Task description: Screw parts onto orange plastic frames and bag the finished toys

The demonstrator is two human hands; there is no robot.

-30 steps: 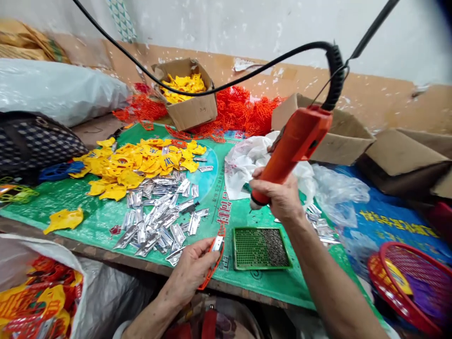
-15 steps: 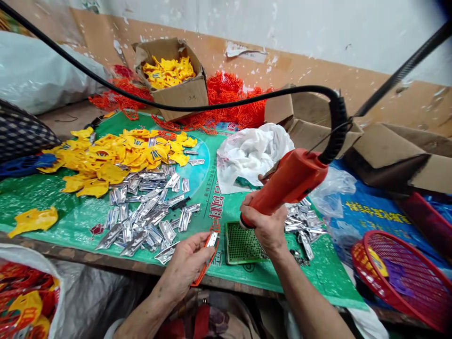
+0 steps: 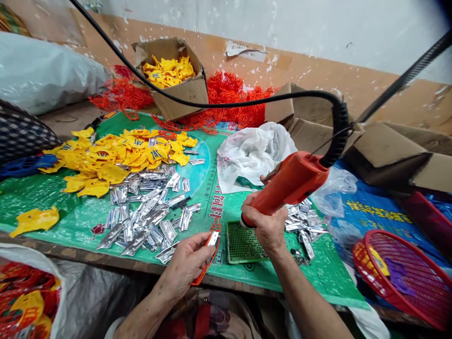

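Observation:
My left hand (image 3: 192,256) pinches an orange plastic frame (image 3: 205,273) with a shiny metal plate (image 3: 213,238) lying along it, near the table's front edge. In my right hand (image 3: 266,221) is a red electric screwdriver (image 3: 289,183), gripped near its lower end; its tip is hidden from view. The tool is tilted, with a black cable rising from its top. Below and beside the right hand lies a green perforated tray (image 3: 243,242). Loose metal plates (image 3: 151,216) are heaped left of my left hand, and more metal plates (image 3: 305,221) lie right of the right hand.
Yellow plastic parts (image 3: 116,153) are piled at the left, with more in a cardboard box (image 3: 183,101) behind. Orange frames (image 3: 233,96) are heaped along the wall. A white plastic bag (image 3: 254,150) sits mid-table. A red basket (image 3: 406,278) stands at right, a filled sack (image 3: 52,268) at lower left.
The black cable has swung slightly, its left end shifting to the right. Both hands keep nearly the same place and the same hold.

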